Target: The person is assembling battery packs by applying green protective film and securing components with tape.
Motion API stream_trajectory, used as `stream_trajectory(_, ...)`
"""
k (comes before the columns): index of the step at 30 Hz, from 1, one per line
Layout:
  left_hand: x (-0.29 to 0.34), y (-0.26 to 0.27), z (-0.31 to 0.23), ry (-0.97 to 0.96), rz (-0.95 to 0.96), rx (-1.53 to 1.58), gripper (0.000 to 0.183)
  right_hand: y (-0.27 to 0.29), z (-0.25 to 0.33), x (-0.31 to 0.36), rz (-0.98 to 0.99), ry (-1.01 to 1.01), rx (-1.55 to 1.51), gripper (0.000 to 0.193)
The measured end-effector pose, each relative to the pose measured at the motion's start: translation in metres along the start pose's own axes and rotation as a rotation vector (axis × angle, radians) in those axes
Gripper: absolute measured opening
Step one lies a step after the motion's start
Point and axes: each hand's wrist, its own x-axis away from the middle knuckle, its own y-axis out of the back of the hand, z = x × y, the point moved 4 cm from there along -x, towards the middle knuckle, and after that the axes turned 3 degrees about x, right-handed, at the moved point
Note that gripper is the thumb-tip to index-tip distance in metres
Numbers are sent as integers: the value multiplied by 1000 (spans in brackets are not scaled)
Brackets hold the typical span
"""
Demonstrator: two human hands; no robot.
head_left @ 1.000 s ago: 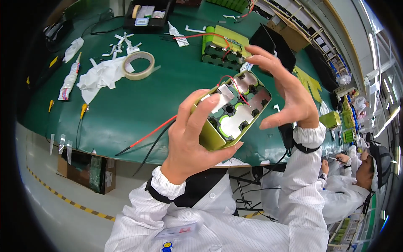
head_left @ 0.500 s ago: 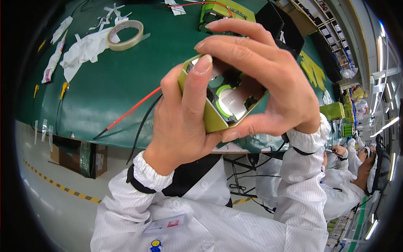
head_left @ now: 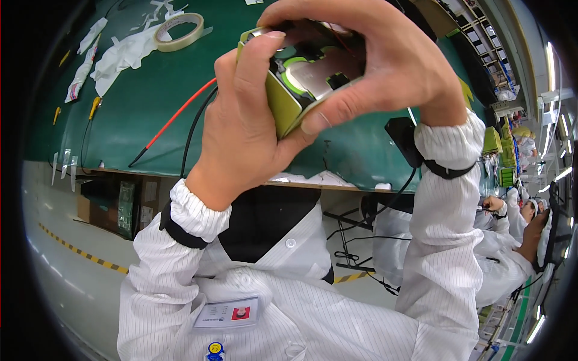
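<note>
Both my hands hold a battery pack (head_left: 283, 108) above the table's near edge. It has yellow-green side panels, and its open end shows metal strips and bright green rings around cells. My left hand (head_left: 238, 114) wraps the left side, a finger laid along the panel's upper edge. Over the top and right side arches my right hand (head_left: 391, 66), its thumb pressed on the near edge. A red wire (head_left: 180, 114) and a black wire (head_left: 195, 132) trail from behind my left hand. The pack's far side is hidden by my fingers.
On the green mat (head_left: 150, 78) lie a roll of tape (head_left: 179, 45), crumpled white paper (head_left: 126, 60) and yellow clips (head_left: 95, 107) on leads. A cardboard box (head_left: 99, 207) stands under the table. Co-workers in white sit at the right, beside more green packs (head_left: 492, 139).
My hands and the pack have moved slightly up and left in the view, and the pack is tilted a little differently. Both hands keep their hold.
</note>
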Motion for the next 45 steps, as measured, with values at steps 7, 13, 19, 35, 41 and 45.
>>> stream_trajectory(7, -7, 7, -16, 62, 151, -96, 79, -6, -6, 2, -19, -6, 173, 84)
stream_trajectory(13, -17, 14, -13, 97, 274, -41, 77, -8, -10, 14, -227, 19, 201, 86)
stream_trajectory(19, -19, 19, -10, 164, 335, 34, 71, -48, -4, 105, -1071, -221, 31, 52)
stream_trajectory(35, -24, 18, -21, 272, 365, 226, 68, -179, -23, 55, -1085, -274, 470, 20)
stream_trajectory(41, -26, 20, -13, 202, 329, 238, 61, -182, -26, 48, -1079, -291, 481, 16)
stream_trajectory(45, -26, 25, -1, 64, 309, 41, 66, -181, -22, 42, -1055, -270, 565, 18)
